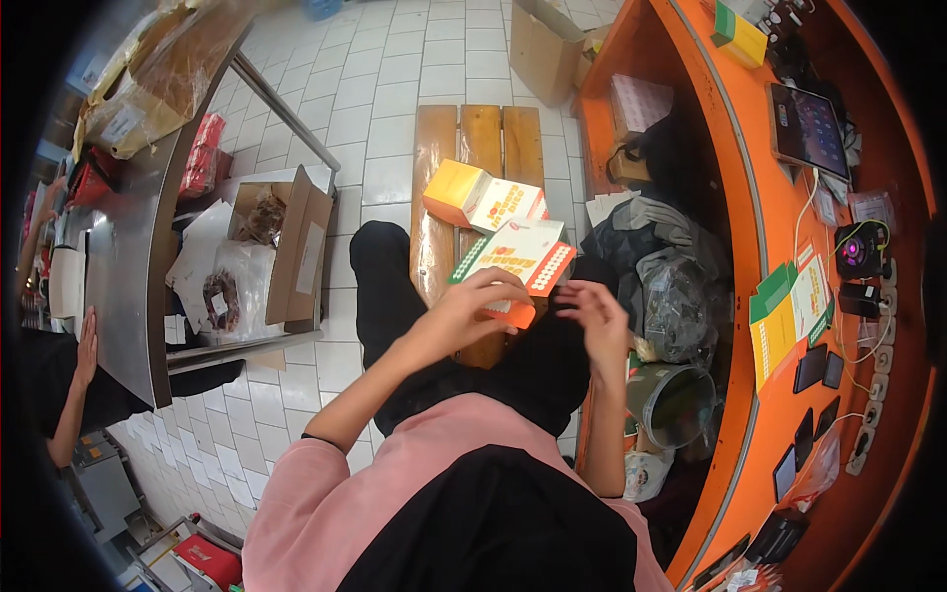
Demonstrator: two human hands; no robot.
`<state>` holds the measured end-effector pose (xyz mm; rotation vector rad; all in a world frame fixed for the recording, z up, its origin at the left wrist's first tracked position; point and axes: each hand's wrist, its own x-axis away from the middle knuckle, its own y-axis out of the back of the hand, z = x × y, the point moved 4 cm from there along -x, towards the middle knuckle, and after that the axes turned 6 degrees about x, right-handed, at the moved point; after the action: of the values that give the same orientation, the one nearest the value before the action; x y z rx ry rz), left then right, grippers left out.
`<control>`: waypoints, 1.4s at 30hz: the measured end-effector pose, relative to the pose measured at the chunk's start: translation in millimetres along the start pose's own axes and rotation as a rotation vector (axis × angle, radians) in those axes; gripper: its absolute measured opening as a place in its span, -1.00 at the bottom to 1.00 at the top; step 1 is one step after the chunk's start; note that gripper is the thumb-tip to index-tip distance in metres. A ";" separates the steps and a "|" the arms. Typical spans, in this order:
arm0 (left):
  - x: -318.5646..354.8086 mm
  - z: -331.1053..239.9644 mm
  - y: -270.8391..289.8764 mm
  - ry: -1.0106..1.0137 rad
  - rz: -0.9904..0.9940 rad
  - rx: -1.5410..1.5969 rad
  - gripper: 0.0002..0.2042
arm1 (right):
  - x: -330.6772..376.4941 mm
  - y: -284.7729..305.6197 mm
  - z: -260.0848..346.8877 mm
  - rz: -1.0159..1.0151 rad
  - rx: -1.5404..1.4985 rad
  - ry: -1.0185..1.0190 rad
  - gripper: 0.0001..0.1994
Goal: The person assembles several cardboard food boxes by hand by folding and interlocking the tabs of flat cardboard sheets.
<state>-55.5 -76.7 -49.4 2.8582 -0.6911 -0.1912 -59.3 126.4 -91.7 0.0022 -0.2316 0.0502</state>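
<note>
I have the left hand (480, 304) at the centre of the frame, its fingers bent over the near end of a printed folding carton (523, 245) and pinching it beside an orange end flap (515, 314). This carton is white on top, with a green side and a red side, and it sits in front of the wearer, over the near part of a slatted wooden bench (434, 140). I see the right hand (595, 318) just right of the carton's near corner, fingers loosely bent and apart; I cannot tell whether a fingertip touches the carton.

Just beyond, toward the top of the frame, I see a yellow-and-white carton (460, 194) lying on the bench, its near end overlapped in my view by the held one.

At the right of the frame, an orange counter (742, 111) bears a tablet (809, 128), opened-out green-and-yellow cartons (775, 326), several phones (810, 368) and a white power strip (859, 451). Below it I make out a clear plastic bag (681, 314) and a round transparent tub (681, 407).

At the left, a metal table (133, 247) stands over an open cardboard box (308, 247), and a co-worker's hand (87, 347) is beside the table's edge. White tiles (387, 91) cover the floor.
</note>
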 end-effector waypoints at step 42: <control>12.2 -1.5 -11.0 0.087 -0.393 0.895 -0.75 | 43.1 -62.3 91.3 -0.242 0.300 0.404 -0.74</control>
<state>-39.7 -72.5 -51.3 3.8035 -0.1911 0.2640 -35.3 65.6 7.3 0.3159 0.1831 -0.1553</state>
